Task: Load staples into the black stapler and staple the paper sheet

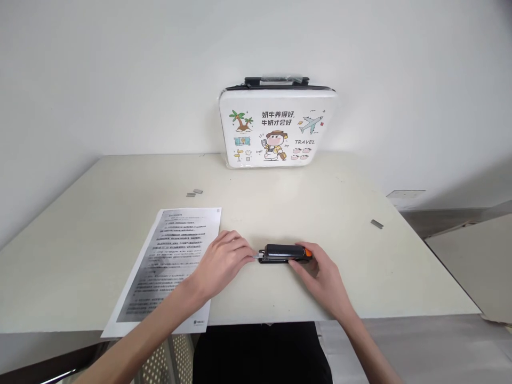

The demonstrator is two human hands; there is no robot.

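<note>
A black stapler (285, 253) with an orange rear end lies on its base on the table, pointing left. My right hand (322, 272) grips its rear end, with the thumb on the near side and fingers behind. At the front end my left hand (228, 260) is closed in a pinch on a thin metal strip (256, 257). That strip meets the stapler's metal nose; whether it is a part of the stapler or staples I cannot tell. Under my left wrist and forearm lies a printed sheet of paper (170, 256), its near edge hanging past the table edge.
Two short staple strips (194, 192) lie beyond the paper, and another staple strip (376, 223) is at the right. A white cartoon-printed case (276, 128) stands against the wall at the back of the pale table (340, 202). A chair (156, 365) shows below.
</note>
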